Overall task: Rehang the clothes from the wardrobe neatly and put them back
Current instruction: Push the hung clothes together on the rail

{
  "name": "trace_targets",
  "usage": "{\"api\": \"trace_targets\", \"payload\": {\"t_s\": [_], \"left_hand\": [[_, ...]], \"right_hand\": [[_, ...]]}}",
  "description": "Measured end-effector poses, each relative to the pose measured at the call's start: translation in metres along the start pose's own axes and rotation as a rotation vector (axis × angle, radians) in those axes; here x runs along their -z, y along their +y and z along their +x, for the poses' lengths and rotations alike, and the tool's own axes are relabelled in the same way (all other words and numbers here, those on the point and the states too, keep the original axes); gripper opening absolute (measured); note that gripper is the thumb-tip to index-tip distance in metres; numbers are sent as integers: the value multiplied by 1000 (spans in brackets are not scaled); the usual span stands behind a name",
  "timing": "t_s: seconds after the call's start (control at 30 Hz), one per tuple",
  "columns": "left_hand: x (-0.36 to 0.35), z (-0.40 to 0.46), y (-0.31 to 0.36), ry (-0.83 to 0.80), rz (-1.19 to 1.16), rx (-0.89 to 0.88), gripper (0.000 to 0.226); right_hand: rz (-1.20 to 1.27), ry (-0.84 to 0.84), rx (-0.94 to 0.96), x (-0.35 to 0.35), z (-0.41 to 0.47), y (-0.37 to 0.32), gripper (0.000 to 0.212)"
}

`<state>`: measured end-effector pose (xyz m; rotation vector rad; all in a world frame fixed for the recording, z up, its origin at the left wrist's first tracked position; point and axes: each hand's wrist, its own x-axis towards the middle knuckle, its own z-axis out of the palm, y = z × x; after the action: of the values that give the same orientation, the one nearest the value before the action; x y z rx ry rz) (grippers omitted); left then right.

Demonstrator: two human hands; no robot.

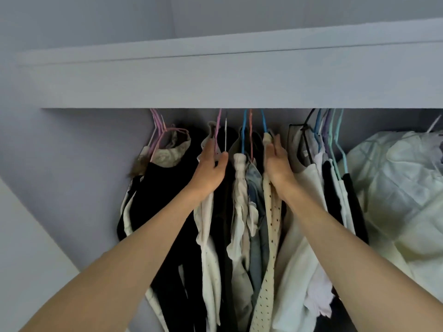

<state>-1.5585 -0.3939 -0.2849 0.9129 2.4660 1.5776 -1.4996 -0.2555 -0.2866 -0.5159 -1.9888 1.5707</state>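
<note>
Pulling a bunch off at once could tangle hooks or slip a garment off its hanger, since the clothes (249, 212) hang crammed and crooked. They fill the wardrobe (215, 87) at centre: black at 9 o'clock, white and spotted mid-row. Left hand (212, 168) grips hangers; right hand (278, 164) lies flat, fingers straight, against the spotted top (269, 236)
</note>
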Motion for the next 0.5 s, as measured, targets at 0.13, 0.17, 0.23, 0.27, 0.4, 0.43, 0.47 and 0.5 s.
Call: {"api": "trace_targets", "payload": {"t_s": [0.13,0.17,0.23,0.27,0.4,0.43,0.47,0.5], "left_hand": [[-2,34,1,-1,-83,8,62],[-3,39,2,0,-96,0,62],[-6,48,0,13,-148,-10,59],[-8,51,0,15,-183,-15,55],[-19,57,8,-58,-252,-39,43],[-21,56,10,-68,-269,-18,45],[-25,55,12,-81,-292,3,49],[-28,53,12,-94,-290,8,52]], "right_hand": [[80,-24,31,-8,29,3,47],[116,-28,32,-9,32,4,47],[172,-24,40,-11,35,6,46],[177,-29,45,-11,37,6,46],[188,-77,49,-14,46,7,36],[186,-83,36,-17,48,6,35],[185,-91,19,-18,50,5,34],[198,-102,-5,-17,51,5,34]]}}
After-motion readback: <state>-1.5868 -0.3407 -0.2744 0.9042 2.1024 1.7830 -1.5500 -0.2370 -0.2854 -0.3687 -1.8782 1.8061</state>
